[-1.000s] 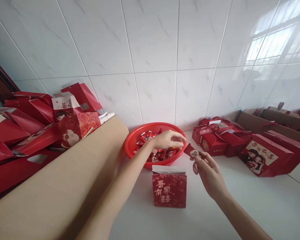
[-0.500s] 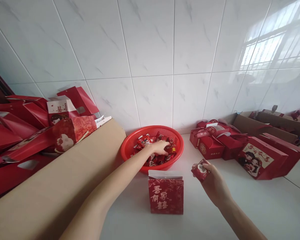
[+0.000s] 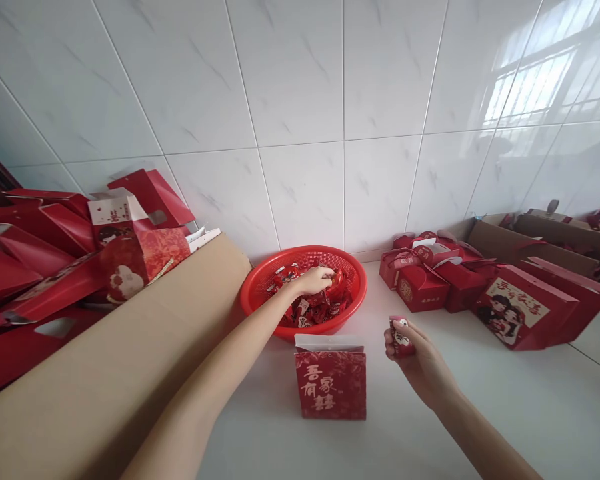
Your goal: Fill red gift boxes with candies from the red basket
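Note:
My left hand (image 3: 316, 280) reaches into a red plastic basket (image 3: 250, 301) of red-wrapped candies (image 3: 303, 313). Its thumb and fingers are closed at a shiny red wrapped candy (image 3: 338, 287) on the right of the heap; the fingertips are partly hidden. To the right, above the table, my right hand (image 3: 416, 357) is shut on a wrapped candy (image 3: 401, 337), red with a pale printed patch. Between my forearms a red paper gift bag (image 3: 330, 387) with white lettering stands upright in front of the basket, its top apart and showing a white inside.
A large cardboard box (image 3: 200, 293) heaped with red gift bags (image 3: 60, 233) takes up the left side. Small red gift boxes (image 3: 423, 288) and standing red bags (image 3: 525, 310) occupy the right, with another cardboard box (image 3: 505, 243) behind. A tiled wall (image 3: 300, 193) closes off the back.
Within the basket my left hand has lifted slightly and its fingers have drawn in on a red candy. My right hand has turned a little, still holding its candy.

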`<state>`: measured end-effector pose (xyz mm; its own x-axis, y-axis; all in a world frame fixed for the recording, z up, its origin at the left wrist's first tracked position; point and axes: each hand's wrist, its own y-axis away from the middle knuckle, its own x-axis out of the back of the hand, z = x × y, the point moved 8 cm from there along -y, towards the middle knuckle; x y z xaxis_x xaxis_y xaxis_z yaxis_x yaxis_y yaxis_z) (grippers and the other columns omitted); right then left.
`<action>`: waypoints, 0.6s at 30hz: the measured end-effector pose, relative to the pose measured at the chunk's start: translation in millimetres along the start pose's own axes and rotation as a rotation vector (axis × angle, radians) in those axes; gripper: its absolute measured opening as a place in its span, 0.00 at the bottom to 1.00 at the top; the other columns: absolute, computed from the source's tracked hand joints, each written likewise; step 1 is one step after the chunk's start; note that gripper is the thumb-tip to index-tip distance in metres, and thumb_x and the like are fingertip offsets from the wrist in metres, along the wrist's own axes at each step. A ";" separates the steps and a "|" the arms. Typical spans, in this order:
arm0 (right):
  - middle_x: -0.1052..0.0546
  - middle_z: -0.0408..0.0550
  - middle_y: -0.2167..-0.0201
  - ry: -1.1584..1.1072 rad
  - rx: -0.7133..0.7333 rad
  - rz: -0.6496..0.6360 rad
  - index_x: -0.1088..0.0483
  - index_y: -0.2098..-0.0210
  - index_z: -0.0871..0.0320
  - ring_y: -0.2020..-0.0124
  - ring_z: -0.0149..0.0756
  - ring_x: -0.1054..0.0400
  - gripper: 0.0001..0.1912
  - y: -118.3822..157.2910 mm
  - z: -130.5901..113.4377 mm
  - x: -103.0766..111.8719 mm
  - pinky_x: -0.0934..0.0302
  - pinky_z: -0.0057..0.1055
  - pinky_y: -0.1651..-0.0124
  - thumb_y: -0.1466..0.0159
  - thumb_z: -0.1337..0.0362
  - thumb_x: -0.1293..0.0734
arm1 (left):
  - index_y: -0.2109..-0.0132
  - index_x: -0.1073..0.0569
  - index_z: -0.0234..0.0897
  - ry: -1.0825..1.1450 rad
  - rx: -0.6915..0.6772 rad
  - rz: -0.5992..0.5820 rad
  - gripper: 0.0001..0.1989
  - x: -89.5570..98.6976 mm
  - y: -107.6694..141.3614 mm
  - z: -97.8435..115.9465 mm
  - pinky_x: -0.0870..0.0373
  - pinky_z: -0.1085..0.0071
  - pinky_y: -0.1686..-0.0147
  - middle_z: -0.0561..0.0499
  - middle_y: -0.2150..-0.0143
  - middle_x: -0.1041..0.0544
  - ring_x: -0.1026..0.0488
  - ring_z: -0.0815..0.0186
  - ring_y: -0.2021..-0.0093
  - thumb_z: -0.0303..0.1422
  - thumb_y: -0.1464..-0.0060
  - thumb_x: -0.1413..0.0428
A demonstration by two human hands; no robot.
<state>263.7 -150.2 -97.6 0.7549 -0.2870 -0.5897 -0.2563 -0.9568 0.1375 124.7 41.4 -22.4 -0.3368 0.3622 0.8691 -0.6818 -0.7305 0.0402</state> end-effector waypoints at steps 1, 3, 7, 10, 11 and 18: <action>0.28 0.43 0.76 -0.004 -0.008 0.002 0.25 0.69 0.55 0.74 0.32 0.39 0.13 0.3 0.6 0.3 0.42 0.29 0.72 0.47 0.55 0.22 | 0.55 0.22 0.38 0.005 -0.015 -0.024 0.14 -2.8 0.5 1.1 0.31 0.72 0.59 0.50 0.55 0.18 0.22 0.61 0.57 0.29 0.44 0.49; 0.28 0.43 0.76 -0.007 -0.028 0.006 0.25 0.69 0.55 0.74 0.32 0.39 0.14 1.1 2.4 0.8 0.42 0.29 0.72 0.47 0.55 0.22 | 0.55 0.22 0.40 0.003 -0.049 -0.092 0.12 -11.6 1.1 4.6 0.31 0.72 0.56 0.50 0.52 0.18 0.23 0.61 0.53 0.34 0.44 0.46; 0.26 0.43 0.76 -0.004 -0.052 0.003 0.25 0.67 0.56 0.75 0.31 0.39 0.16 1.9 5.3 0.9 0.42 0.29 0.71 0.47 0.52 0.23 | 0.55 0.22 0.37 -0.147 -0.028 -0.174 0.22 -28.8 2.2 8.8 0.31 0.67 0.58 0.42 0.52 0.20 0.24 0.51 0.53 0.48 0.52 0.37; 0.26 0.44 0.76 0.008 -0.050 0.003 0.25 0.67 0.56 0.75 0.32 0.39 0.17 1.5 5.7 0.9 0.42 0.29 0.71 0.48 0.52 0.23 | 0.58 0.23 0.37 -0.260 -0.012 -0.135 0.22 -29.5 3.3 12.9 0.32 0.66 0.62 0.41 0.57 0.20 0.24 0.49 0.56 0.50 0.52 0.38; 0.26 0.44 0.76 0.014 -0.048 0.003 0.25 0.67 0.56 0.76 0.32 0.39 0.17 1.3 5.5 0.7 0.42 0.30 0.71 0.48 0.52 0.23 | 0.61 0.23 0.38 -0.257 -0.018 -0.112 0.18 -27.3 3.5 14.6 0.33 0.67 0.63 0.43 0.59 0.20 0.24 0.51 0.57 0.48 0.51 0.38; 0.26 0.44 0.75 0.037 -0.032 -0.004 0.26 0.69 0.56 0.75 0.33 0.39 0.14 1.6 3.2 -0.9 0.43 0.31 0.70 0.47 0.54 0.24 | 0.66 0.25 0.38 -0.198 0.087 0.143 0.12 16.5 2.5 -2.9 0.37 0.69 0.65 0.49 0.68 0.21 0.25 0.60 0.66 0.36 0.40 0.50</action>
<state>260.7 -151.3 -99.5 0.7778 -0.2837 -0.5608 -0.2341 -0.9589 0.1604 115.5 47.1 -9.3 -0.2863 0.1380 0.9482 -0.5751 -0.8163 -0.0549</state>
